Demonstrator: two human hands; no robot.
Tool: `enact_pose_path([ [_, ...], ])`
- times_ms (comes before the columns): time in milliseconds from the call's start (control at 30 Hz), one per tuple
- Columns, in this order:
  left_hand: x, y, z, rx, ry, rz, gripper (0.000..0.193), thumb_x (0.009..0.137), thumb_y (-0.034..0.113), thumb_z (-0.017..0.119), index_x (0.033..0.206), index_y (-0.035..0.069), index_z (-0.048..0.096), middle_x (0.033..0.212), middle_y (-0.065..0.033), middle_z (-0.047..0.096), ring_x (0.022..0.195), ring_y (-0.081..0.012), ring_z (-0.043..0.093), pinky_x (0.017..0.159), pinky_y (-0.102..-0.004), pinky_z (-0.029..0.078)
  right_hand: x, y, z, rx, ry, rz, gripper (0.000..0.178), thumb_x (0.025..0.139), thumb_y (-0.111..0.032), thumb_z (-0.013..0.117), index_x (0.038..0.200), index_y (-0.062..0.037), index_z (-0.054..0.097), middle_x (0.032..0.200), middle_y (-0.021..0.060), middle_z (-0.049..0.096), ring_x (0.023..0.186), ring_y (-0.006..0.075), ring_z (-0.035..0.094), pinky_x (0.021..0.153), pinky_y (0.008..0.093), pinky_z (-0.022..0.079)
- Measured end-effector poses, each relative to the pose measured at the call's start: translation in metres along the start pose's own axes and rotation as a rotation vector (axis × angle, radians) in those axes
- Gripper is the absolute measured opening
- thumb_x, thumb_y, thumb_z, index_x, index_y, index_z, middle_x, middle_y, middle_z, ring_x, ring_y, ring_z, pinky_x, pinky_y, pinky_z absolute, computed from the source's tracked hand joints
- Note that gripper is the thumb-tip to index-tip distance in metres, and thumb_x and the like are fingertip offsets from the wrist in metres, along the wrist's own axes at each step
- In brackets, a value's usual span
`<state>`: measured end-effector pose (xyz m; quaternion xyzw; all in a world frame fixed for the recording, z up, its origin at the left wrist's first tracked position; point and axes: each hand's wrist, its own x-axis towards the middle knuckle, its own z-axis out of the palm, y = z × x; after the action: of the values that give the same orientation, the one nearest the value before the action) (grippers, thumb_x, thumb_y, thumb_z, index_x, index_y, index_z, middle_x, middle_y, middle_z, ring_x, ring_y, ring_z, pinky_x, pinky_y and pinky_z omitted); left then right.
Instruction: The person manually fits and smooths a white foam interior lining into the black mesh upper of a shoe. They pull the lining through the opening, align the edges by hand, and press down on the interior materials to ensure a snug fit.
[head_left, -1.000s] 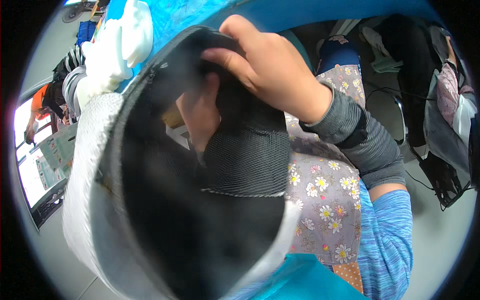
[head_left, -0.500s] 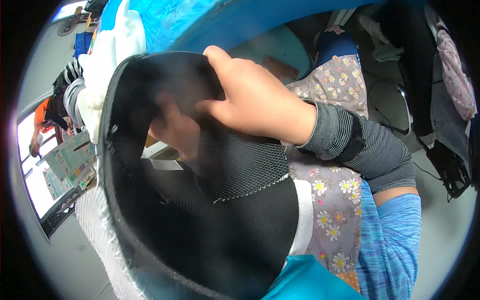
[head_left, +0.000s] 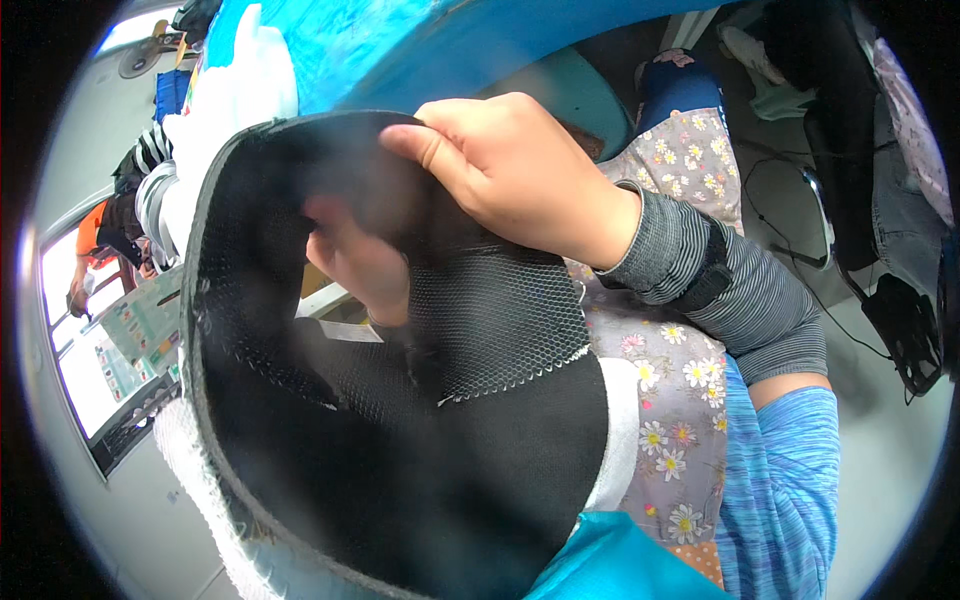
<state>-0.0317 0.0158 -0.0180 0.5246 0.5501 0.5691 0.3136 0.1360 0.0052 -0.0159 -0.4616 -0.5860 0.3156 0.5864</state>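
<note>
A large black mesh-lined fabric piece point(head_left: 500, 330), with a curved dark rim and a white band, fills the middle of the view. My right hand point(head_left: 520, 165) comes in from the right in a grey striped sleeve. It is closed on the far rim, thumb bent over the edge and fingertips hidden behind the fabric. Through a gap in the black piece shows my left hand point(head_left: 365, 270), bent against the mesh beside the gap. Its fingertips are partly lost in the dark fabric, and it appears closed on that edge. A white shaggy fabric point(head_left: 195, 470) lies along the piece's left outer side.
A blue plastic-like cover point(head_left: 400, 50) spans the far side. White material point(head_left: 245, 85) is heaped at the far left. Teal fabric point(head_left: 620, 560) pokes in at the bottom, beside a daisy-print apron point(head_left: 665, 420). At the right are a cable, a metal frame and dark cloth.
My right thumb has shifted up onto the rim, where it was lower on the inner face before. The mesh inside shows more clearly, and the piece has tilted slightly.
</note>
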Motion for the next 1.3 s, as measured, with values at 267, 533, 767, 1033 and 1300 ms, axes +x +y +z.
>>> enact_pose_path([
  [267,0.006,-0.057,-0.027,-0.278,-0.015,-0.176,0.048,0.096,0.032,0.060,0.126,-0.004,0.058,0.090,-0.0115,0.065,0.086,-0.0266,0.063,0.082,-0.0418,0.051,0.004,0.022,0.000,0.030,-0.069,0.016,0.036,0.092,-0.037,0.067,0.094,-0.0018,0.066,0.083,0.0207,0.069,0.080,0.0416,0.067,0.069,0.0470,0.053],
  [533,0.014,-0.024,-0.010,-0.138,-0.292,-0.056,0.032,0.094,0.017,0.058,0.117,-0.005,0.063,0.101,-0.0103,0.068,0.094,-0.0230,0.064,0.086,-0.0366,0.051,-0.014,0.086,-0.016,0.097,0.005,-0.051,0.036,0.095,-0.024,0.065,0.120,0.0017,0.063,0.105,0.0162,0.069,0.093,0.0307,0.066,0.085,0.0382,0.052],
  [767,0.031,0.006,0.003,0.430,-0.374,0.733,0.022,0.093,0.004,0.056,0.108,-0.005,0.068,0.111,-0.0092,0.070,0.101,-0.0199,0.065,0.090,-0.0321,0.050,-0.042,0.086,-0.063,0.396,-0.267,0.120,0.054,0.092,-0.018,0.067,0.142,-0.0064,0.050,0.138,0.0154,0.054,0.123,0.0350,0.054,0.107,0.0432,0.041],
  [1033,0.048,0.024,0.034,-0.423,-0.517,-0.192,0.031,0.094,0.020,0.055,0.077,-0.004,0.063,0.070,0.0063,0.057,0.064,-0.0016,0.045,0.057,-0.0226,0.037,-0.023,0.007,-0.084,-0.445,-0.516,-0.338,0.059,0.080,-0.016,0.082,0.134,-0.0054,0.060,0.139,0.0148,0.059,0.129,0.0301,0.054,0.112,0.0396,0.037],
  [1300,-0.002,0.046,0.040,-0.634,-0.595,0.154,0.102,0.077,0.026,0.085,0.152,0.002,0.021,0.143,-0.0127,0.041,0.134,-0.0234,0.036,0.112,-0.0392,0.031,-0.024,0.009,-0.057,0.584,-0.021,-0.127,0.068,0.090,-0.025,0.078,0.145,-0.0043,0.045,0.142,0.0116,0.054,0.127,0.0291,0.055,0.109,0.0477,0.043],
])
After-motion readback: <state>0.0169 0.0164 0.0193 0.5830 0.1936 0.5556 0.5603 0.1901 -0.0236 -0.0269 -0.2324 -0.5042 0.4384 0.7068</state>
